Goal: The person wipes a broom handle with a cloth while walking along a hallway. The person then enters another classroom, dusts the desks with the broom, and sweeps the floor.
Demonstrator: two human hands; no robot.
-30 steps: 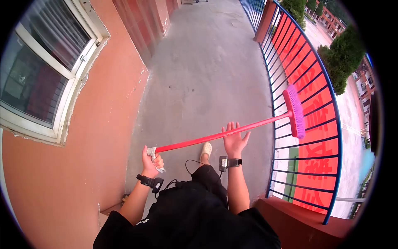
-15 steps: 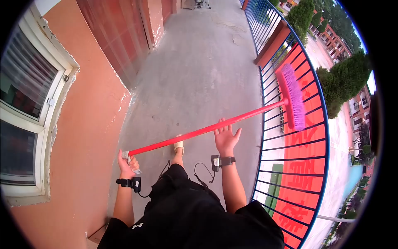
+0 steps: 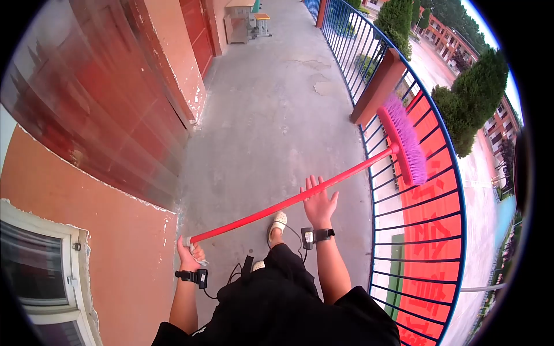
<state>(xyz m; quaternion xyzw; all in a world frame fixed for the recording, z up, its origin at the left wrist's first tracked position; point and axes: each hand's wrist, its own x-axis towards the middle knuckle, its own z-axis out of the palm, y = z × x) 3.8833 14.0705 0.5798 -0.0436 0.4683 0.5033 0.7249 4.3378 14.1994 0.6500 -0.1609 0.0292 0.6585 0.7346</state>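
A red-handled broom (image 3: 259, 214) slants across the view from lower left to upper right. Its pink head with purple bristles (image 3: 408, 138) is up at the right, in front of the railing. My left hand (image 3: 187, 256) is closed around the handle's lower end, where some whitish wrapping or cloth (image 3: 201, 262) shows. My right hand (image 3: 321, 207) has its palm up and fingers spread, and the handle passes across those fingers. Whether it bears the handle's weight I cannot tell. Each wrist wears a black strap with a small device.
A concrete walkway (image 3: 259, 115) stretches ahead. Along the right runs a blue railing (image 3: 459, 230) with a red banner (image 3: 430, 230) and a brick-coloured post (image 3: 375, 89). On the left are an orange wall (image 3: 109, 225), a window and red doors (image 3: 98, 98). A desk (image 3: 236, 26) and stool (image 3: 262, 24) stand far ahead.
I have moved forward along the walkway: the window has slid back and the desk and stool have come into view. The broom stays in the same hold, its handle slightly steeper.
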